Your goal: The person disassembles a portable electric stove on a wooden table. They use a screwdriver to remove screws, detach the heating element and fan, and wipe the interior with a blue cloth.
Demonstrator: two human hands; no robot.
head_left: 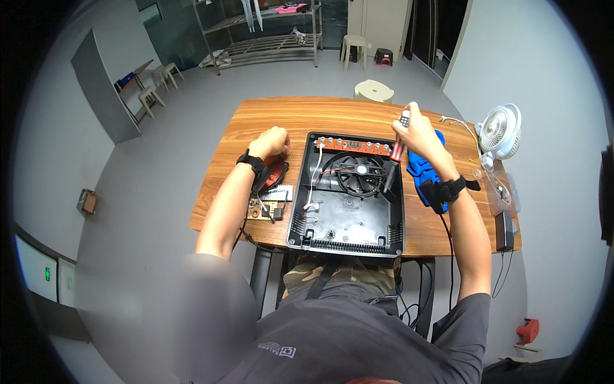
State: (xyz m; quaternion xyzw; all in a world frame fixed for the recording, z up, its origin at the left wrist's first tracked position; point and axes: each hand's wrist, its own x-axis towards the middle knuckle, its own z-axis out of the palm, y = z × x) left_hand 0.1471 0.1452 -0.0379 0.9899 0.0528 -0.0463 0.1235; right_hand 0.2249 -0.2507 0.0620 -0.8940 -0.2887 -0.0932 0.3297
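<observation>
- The right hand [419, 134] is closed around the red-handled tool [398, 152], fist upright and wrist bent; the tool points down, its dark end over the upper right part of the open casing.
- The left hand [271, 142] lies low with fingers curled, knuckles facing away from the body; I cannot tell whether it grips anything.
- Both forearms come in from the lower edge, spread apart, each with a black wrist strap.
- Between the hands and nearer the body sits the black casing [348, 221], holding a black fan [362, 171], an orange circuit strip [355, 146] and a white cable [314, 169].
- Just below the left hand, partly behind its wrist, is a red and black round part [276, 171]; nearer the body lies a yellowish circuit board [264, 210].
- Beneath the right wrist is a blue cloth [422, 169].
- Writing: a small white print marks the dark grey shirt [358, 323]; a lit green sign [47, 274] hangs far left of the left hand.
- All this stands on a wood-grain tabletop [268, 112]; right of the right hand are a pale blue desk fan [497, 130] and a black power adapter [504, 232].
- Beyond the hands, on a grey floor [256, 83], stand cream stools and a metal rack [268, 54].
</observation>
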